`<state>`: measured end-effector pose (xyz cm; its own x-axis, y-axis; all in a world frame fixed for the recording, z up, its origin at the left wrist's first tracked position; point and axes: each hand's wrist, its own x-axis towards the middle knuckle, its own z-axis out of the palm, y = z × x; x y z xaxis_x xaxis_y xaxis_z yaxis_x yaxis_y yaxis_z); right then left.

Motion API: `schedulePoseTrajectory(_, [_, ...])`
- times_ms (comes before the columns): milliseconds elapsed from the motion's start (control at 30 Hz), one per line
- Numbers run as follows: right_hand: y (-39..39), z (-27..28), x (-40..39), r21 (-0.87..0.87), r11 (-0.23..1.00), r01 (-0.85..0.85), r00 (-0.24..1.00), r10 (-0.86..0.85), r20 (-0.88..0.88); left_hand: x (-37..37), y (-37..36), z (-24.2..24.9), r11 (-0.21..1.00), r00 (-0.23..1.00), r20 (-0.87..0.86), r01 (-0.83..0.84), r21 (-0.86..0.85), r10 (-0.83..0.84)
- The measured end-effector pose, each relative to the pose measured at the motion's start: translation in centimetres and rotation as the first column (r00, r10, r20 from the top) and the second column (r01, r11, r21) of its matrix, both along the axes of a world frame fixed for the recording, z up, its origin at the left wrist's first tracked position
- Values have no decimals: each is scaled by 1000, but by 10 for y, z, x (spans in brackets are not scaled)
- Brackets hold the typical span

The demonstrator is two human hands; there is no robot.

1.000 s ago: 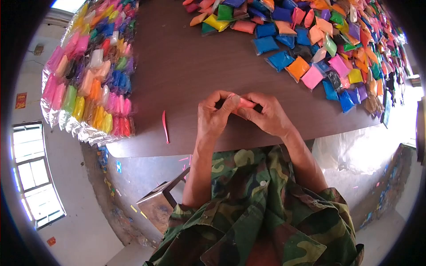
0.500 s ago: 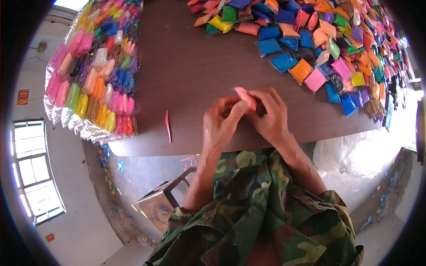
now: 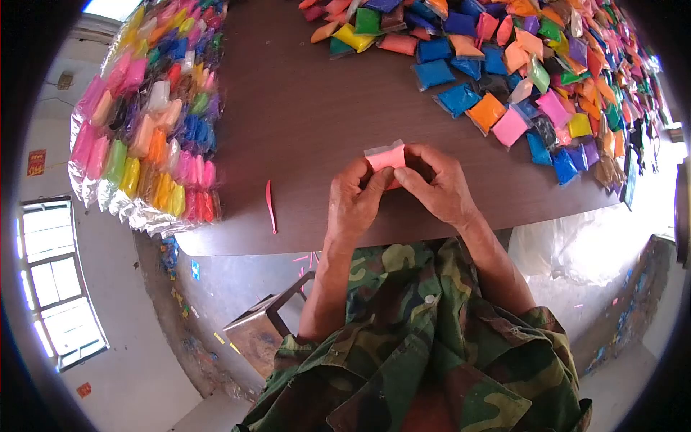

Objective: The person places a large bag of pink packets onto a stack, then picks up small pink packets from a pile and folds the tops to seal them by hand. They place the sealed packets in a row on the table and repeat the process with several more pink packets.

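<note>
Both grips meet on one small pink packet (image 3: 385, 155): the left hand (image 3: 354, 198) pinches its left part, the right hand (image 3: 437, 185) its right, thumbs and fingertips pressed together on the plastic. The packet stands just above the worktop (image 3: 302, 115) near its front edge — long axis running left to right, clear top edge pointing away from the body. A thin red strip (image 3: 270, 205) lies well left — apart from either hand.

Small pink packet (image 3: 386, 156), clear plastic top edge, held upright, pinched between both hands just above the dark counter (image 3: 302, 122)
</note>
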<state>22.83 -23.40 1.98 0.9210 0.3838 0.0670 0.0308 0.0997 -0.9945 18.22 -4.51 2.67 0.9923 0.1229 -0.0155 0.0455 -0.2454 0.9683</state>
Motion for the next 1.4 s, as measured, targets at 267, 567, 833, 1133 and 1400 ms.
schedulePoseTrajectory(267, [0,-10,2,140,990,31,994,-16,-106,0,0,17,999,998,-57,30,-42,-33])
schedulePoseTrajectory(567, [-3,1,1,13,1000,2,998,-1,-68,1,-4,21,995,1000,16,5,-99,-4])
schedulePoseTrajectory(833, [-3,-6,4,-62,996,59,992,-52,113,0,-13,6,996,995,60,-85,2,85])
schedulePoseTrajectory(1133, [1,-9,1,-23,978,206,966,-200,167,2,-16,21,977,999,-32,-35,-208,29])
schedulePoseTrajectory(1400, [2,2,-2,-28,996,80,992,-77,97,1,-8,19,997,997,-44,-68,-38,67])
